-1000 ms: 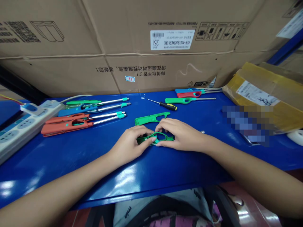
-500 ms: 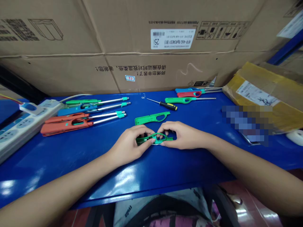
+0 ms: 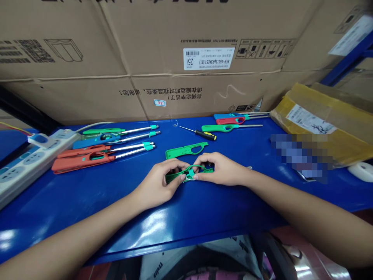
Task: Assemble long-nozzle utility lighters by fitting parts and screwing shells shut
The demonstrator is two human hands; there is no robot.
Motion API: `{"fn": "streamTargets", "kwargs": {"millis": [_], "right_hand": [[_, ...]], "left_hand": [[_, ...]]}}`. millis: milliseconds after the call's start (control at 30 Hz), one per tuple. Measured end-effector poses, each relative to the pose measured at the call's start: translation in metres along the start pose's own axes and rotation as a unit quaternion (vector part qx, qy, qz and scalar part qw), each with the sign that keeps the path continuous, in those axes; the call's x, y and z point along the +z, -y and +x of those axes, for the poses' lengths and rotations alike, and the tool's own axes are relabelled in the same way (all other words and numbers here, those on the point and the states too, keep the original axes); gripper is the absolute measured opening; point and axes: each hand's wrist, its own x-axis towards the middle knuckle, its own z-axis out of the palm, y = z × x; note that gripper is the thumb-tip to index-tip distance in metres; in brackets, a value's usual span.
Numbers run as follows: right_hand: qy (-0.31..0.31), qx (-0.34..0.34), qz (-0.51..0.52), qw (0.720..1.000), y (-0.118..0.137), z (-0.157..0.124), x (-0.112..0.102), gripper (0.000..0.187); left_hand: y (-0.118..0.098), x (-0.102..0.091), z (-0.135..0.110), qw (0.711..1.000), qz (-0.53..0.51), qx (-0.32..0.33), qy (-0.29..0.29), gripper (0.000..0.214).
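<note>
My left hand is closed around the rear end of an opened green lighter casing, its thumb on the near edge. My right hand closes on the front part of the same casing, fingertips at a teal trigger piece in the middle. A thin white wire shows below that piece. Just beyond the hands lies the other green casing half, hollow side up. A black and yellow screwdriver rests past it, with small bits near its tip. My fingers hide part of the casing's inside.
Several orange, blue and green long-nosed lighters lie left, beside a white power strip. More lighters lie at the back right, near a yellow-taped carton and a blurred-out phone. A large cardboard box stands behind.
My fingertips have shifted on the teal trigger piece, and more of it and the white wire shows. The camera view has tilted slightly; the other things lie as before.
</note>
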Motion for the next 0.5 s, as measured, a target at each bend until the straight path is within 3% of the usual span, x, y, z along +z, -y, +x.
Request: {"fn": "streamTargets", "kwargs": {"millis": [300, 500], "right_hand": [[-0.009, 0.005, 0.034, 0.999, -0.0022, -0.0018, 0.0018, 0.016], [-0.07, 0.002, -0.026, 0.997, 0.0021, -0.0017, 0.0083, 0.008]], "left_hand": [[-0.0027, 0.0048, -0.0013, 0.999, -0.03, -0.009, -0.009, 0.021], [-0.0031, 0.0059, -0.0025, 0.999, -0.037, 0.007, -0.024, 0.025]]}}
